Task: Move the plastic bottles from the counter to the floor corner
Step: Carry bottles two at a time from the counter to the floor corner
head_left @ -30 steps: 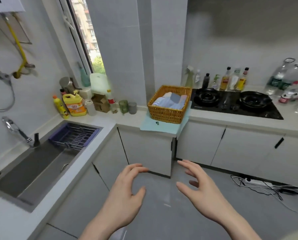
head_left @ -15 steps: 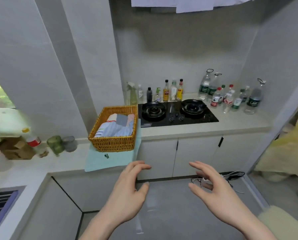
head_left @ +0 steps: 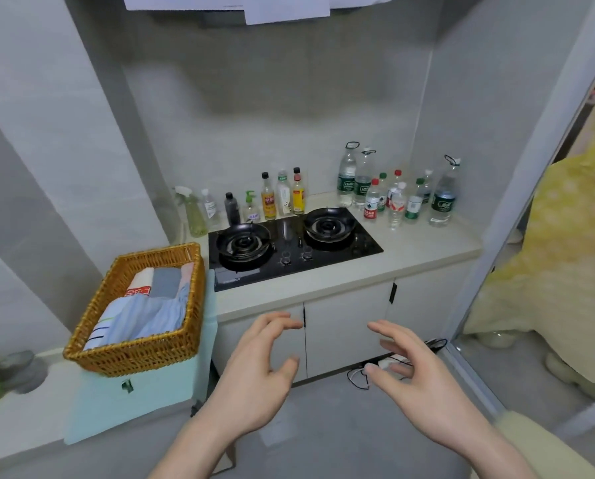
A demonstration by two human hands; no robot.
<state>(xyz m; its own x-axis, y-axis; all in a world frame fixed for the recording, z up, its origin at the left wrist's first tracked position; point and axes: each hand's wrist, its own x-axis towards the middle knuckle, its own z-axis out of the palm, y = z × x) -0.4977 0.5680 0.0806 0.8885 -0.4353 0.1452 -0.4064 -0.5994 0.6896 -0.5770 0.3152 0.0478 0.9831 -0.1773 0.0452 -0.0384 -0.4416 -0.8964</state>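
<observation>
**Nothing moved yet: all bottles sitting on the counter, both hands empty**

I'm looking down at the kitchen corner and I'm seeing the task at its very start. The plastic bottles are all standing upright in a cluster on the counter, right of the stove, against the back wall and near the right side wall. I'm counting roughly nine or ten: tall ones with loop handles at the back and far right, smaller red- and green-capped ones in front. The exact count is hard to tell because they overlap.

My left hand is hovering low in front of the cabinet doors, fingers loosely curved and spread, holding nothing. My right hand is doing the same, fingers apart and relaxed, thumb out, gripping nothing. Both are well short of the bottles and touching nothing.

I'm judging zero bottles delivered: no bottle is showing on the floor, only a tangle of cable at the cabinet base. Which floor corner is the target I cannot tell.

Left to do, as I'm reading it: reach over the counter edge, pick bottles up, carry them down and repeat for the whole cluster. The sauce and spray bottles behind the stove are looking like a separate group, probably not part of this job.
</observation>
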